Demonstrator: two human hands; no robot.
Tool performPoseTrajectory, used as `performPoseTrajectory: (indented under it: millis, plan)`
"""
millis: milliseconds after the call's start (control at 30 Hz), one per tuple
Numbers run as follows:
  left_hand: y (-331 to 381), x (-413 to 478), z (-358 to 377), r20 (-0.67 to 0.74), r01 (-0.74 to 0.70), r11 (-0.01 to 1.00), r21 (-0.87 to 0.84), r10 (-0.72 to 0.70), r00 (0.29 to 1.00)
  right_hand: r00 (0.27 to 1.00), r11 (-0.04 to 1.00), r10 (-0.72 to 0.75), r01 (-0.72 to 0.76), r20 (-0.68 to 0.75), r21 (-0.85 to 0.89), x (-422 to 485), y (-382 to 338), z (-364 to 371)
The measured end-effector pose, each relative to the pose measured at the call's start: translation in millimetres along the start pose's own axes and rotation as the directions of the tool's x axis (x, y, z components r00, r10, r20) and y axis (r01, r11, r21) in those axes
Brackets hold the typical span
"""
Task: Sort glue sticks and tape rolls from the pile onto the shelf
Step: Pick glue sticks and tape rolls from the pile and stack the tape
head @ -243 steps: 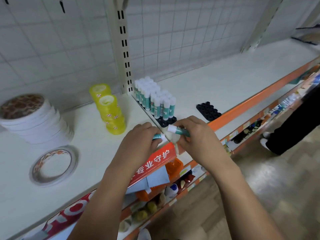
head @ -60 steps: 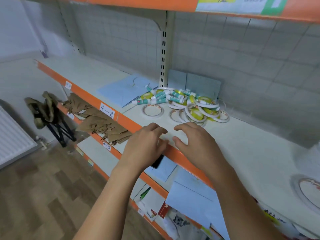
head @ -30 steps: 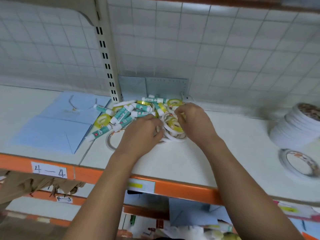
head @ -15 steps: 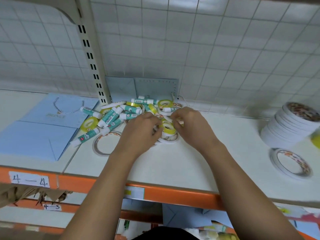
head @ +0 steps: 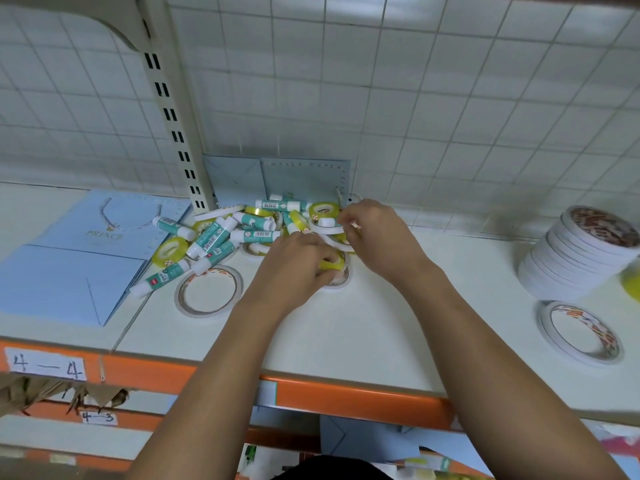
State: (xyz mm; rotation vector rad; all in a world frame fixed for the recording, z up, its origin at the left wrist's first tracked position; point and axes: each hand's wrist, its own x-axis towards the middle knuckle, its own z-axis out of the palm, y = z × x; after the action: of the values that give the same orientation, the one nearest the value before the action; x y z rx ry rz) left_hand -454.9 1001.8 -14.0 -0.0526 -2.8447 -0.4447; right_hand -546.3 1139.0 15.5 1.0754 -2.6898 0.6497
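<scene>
My left hand (head: 294, 263) grips a yellow tape roll (head: 333, 264) in curled fingers. My right hand (head: 377, 237) pinches a white tape roll (head: 327, 231). The shelf (head: 363, 327) extends to its orange edge (head: 346, 396).

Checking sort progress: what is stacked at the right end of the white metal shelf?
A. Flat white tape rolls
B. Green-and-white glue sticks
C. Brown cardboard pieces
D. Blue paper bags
A: a leaning stack of flat white tape rolls stands at the right end of the white metal shelf, while the green-and-white glue sticks lie loose further left.
</scene>
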Motion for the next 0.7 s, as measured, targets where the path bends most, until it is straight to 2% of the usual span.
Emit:
performPoseTrajectory:
  millis: [267, 400, 500, 600, 700]
  plan:
    - [-3.0, 4.3, -5.8, 0.002, 0.122, 0.976, -0.183, -0.124, 0.992, 0.996, 0.996, -0.050, 0.056, 0.078, -0.074, 31.1, 3.2, 5.5]
    - [-9.2, 5.0, -13.2, -0.035, 0.151, 0.970, -0.192, -0.161, 0.986, 0.993, 0.994, -0.057, 0.066, 0.105, -0.089, 44.5, 1.8, 12.5]
    - [-13.2, 4.7, -15.4, -0.038, 0.166, 0.967, -0.191, -0.176, 0.984, 0.981, 0.980, -0.008, 0.046, 0.193, -0.192, 52.8, -2.6, 24.2]
    - [-14.7, 3.1, -16.7, -0.041, 0.171, 0.962, -0.213, -0.184, 0.982, 0.977, 0.957, 0.072, -0.011, 0.202, -0.290, 56.1, -5.1, 32.8]
    - [-16.3, -0.1, -19.5, -0.049, 0.170, 0.959, -0.228, -0.186, 0.981, 0.980, 0.968, 0.095, -0.050, 0.177, -0.246, 58.8, -6.3, 32.9]
